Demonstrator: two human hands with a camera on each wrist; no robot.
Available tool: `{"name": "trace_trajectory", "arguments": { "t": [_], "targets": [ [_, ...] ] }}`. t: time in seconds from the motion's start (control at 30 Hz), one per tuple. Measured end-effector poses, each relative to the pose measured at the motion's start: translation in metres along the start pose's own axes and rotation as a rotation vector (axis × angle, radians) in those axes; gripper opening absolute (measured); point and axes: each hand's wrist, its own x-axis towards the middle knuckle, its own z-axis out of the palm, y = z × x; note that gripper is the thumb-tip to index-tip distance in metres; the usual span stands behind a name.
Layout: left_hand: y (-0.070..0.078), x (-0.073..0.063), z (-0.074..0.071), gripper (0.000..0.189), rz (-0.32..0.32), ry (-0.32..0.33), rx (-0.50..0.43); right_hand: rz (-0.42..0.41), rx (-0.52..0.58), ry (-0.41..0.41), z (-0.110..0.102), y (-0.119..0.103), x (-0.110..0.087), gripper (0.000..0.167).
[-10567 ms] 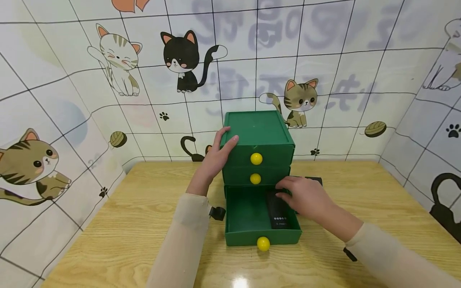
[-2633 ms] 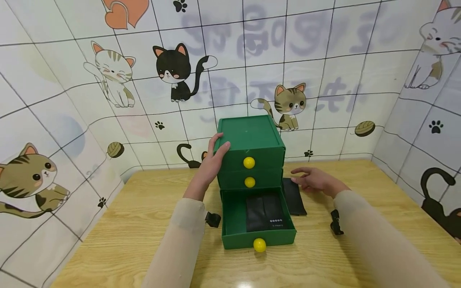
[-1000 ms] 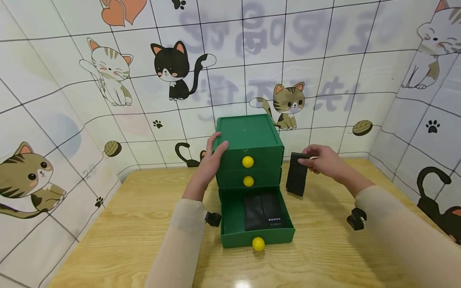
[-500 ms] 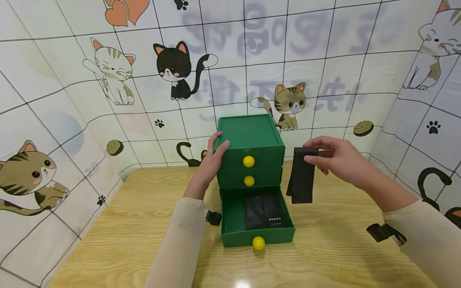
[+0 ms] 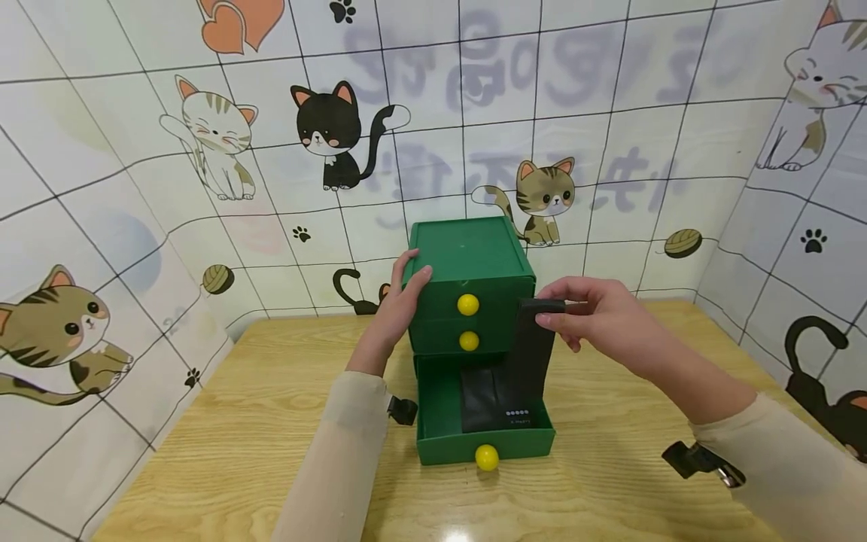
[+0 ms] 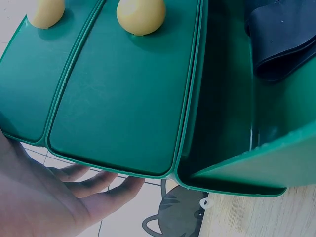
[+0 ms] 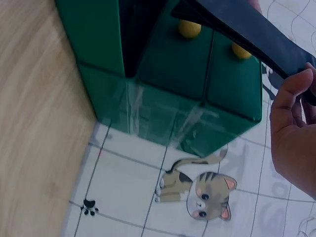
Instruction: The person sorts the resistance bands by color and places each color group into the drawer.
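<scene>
My right hand [image 5: 599, 316] pinches the top of a folded black resistance band [image 5: 531, 350] between thumb and fingers. The band hangs over the right side of the pulled-out bottom drawer [image 5: 439, 399]. More black bands [image 5: 479, 399] lie flat in that drawer; one carries a row of pale dots and small lettering. The green drawer cabinet [image 5: 467, 248] has yellow knobs, and its upper two drawers are closed. My left hand [image 5: 393, 312] rests against the cabinet's upper left side, fingers extended. In the right wrist view the held band [image 7: 247, 29] passes in front of the drawer fronts.
The cabinet stands on a wooden table [image 5: 305, 436]. Close behind it is a white wall covering [image 5: 433, 113] with grid lines and cartoon cats. The bottom drawer's yellow knob [image 5: 486, 458] sticks out towards me.
My right hand has picked up the folded band from the table beside the cabinet, lifted it, and moved it left over the open drawer. The left hand has stayed on the cabinet.
</scene>
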Motion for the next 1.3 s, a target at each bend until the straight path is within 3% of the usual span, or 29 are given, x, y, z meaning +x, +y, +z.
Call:
{"name": "trace_trajectory", "arguments": {
  "t": [0.2,0.53,0.7,0.8,1.03,1.3],
  "targets": [
    [0.002,0.000,0.000,0.063,0.019,-0.004,0.001,0.011,0.111,-0.051,0.022,0.000,0.002,0.037],
    [0.004,-0.002,0.001,0.062,0.029,-0.001,0.012,-0.021,0.150,-0.126,0.054,-0.009,0.001,0.035],
    [0.007,-0.002,0.002,0.063,0.024,0.009,0.017,-0.017,0.273,-0.207,0.068,-0.020,-0.004,0.033],
    [0.005,-0.001,0.001,0.063,0.021,0.020,0.017,0.010,0.318,-0.230,0.084,-0.015,0.004,0.034],
    [0.003,-0.004,0.001,0.062,0.016,0.005,-0.007,0.078,0.136,-0.188,0.131,0.022,0.035,0.028],
    [0.001,-0.001,0.001,0.062,0.013,0.027,-0.010,0.150,0.129,-0.099,0.145,0.027,0.049,0.033]
  ]
}}
